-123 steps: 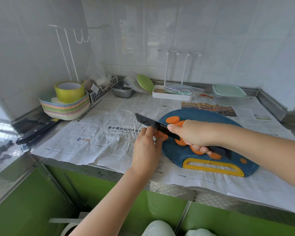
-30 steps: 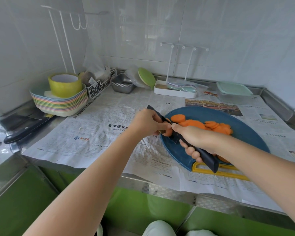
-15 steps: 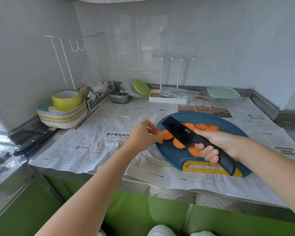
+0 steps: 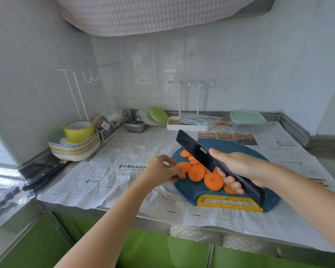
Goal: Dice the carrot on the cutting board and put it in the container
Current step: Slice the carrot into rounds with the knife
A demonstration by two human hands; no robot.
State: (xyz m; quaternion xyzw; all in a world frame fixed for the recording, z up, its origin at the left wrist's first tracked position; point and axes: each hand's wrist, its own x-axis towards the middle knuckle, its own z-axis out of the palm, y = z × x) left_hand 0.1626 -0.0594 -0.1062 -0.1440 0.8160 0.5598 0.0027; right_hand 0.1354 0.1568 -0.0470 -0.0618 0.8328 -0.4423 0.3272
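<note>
Carrot (image 4: 196, 172) is only in rounds so far, no dice yet. Left hand (image 4: 161, 171) pinches a slice, pile just right of it on the cutting board (image 4: 240, 147), right hand (image 4: 238, 169) gripping the knife (image 4: 195, 149). Container (image 4: 248, 120) far behind, lidded.

Single head cam, wide-angle, looks forward and down from close above the counter edge (image 4: 162, 215), facing the tiled wall (image 4: 211, 64).

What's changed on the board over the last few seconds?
The knife has lifted off the carrot: the right hand holds it raised, blade tilted up-left. The left hand has gone from bracing the carrot to fingering slices at the board's left edge. The lidded container stayed put.
</note>
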